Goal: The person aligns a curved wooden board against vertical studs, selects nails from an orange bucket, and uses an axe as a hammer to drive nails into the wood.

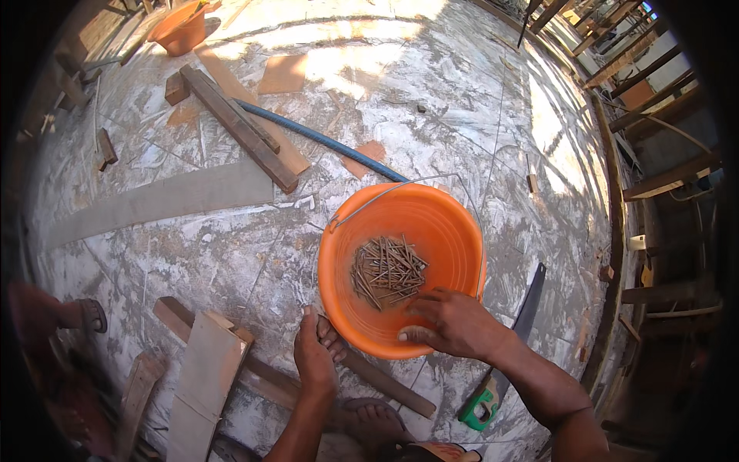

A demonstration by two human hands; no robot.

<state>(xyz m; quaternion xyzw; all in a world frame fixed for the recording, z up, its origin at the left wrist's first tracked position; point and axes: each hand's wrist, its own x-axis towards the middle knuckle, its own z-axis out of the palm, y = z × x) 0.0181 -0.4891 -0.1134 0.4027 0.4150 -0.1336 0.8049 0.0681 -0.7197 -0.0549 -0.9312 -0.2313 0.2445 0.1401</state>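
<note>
An orange bucket (454,223) with a thin wire handle stands on the floor before me. Inside, a pile of nails (387,269) lies on its bottom. My right hand (458,323) reaches over the near right rim, thumb and fingers apart beside the nails; no nail shows between them. Just outside the near left rim is my left hand (315,358), its fingers curled in. What they hold, if anything, is hidden. A wooden stick (389,383) extends from beside those fingers toward the lower right; whether the hand touches it I cannot tell.
A handsaw (481,404) with a green handle lies right of the bucket. Planks and boards (204,377) lie at lower left, more lumber (239,127) farther off. A blue rod (315,137) points toward the bucket. Another orange bucket (178,31) stands far left; a person's sandaled foot (91,314) is left.
</note>
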